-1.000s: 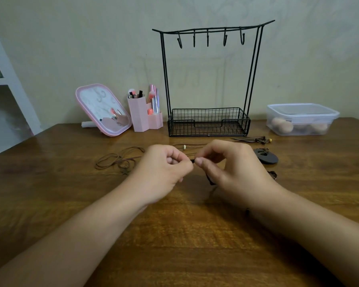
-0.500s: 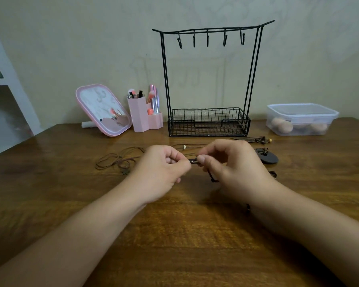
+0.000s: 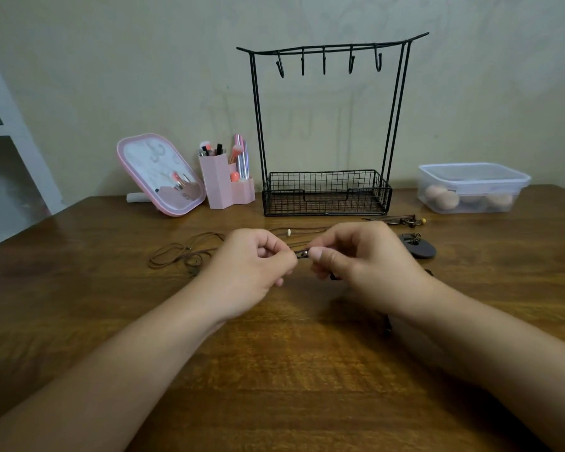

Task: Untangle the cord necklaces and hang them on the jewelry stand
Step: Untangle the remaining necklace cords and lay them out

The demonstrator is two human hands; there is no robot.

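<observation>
Brown cord necklaces [image 3: 183, 252] lie tangled on the wooden table [image 3: 274, 370], looping out to the left of my hands. My left hand [image 3: 252, 265] and my right hand [image 3: 362, 256] meet at the table's middle, each pinching the same dark cord, with a small metal clasp [image 3: 303, 253] showing between the fingertips. A round dark pendant [image 3: 418, 247] lies just right of my right hand, and another necklace end with beads [image 3: 405, 220] lies behind it. The black wire jewelry stand [image 3: 327, 125] stands behind my hands, its several hooks bare.
A pink tilted mirror [image 3: 160, 174] and a pink brush holder [image 3: 225, 181] stand left of the stand. A clear lidded box [image 3: 473, 187] sits at the back right. A white shelf [image 3: 10, 135] is at the far left. The wall is close behind.
My hands have drawn slightly apart, and the small clasp on the cord now shows between my fingertips. The necklaces on the table have not moved.
</observation>
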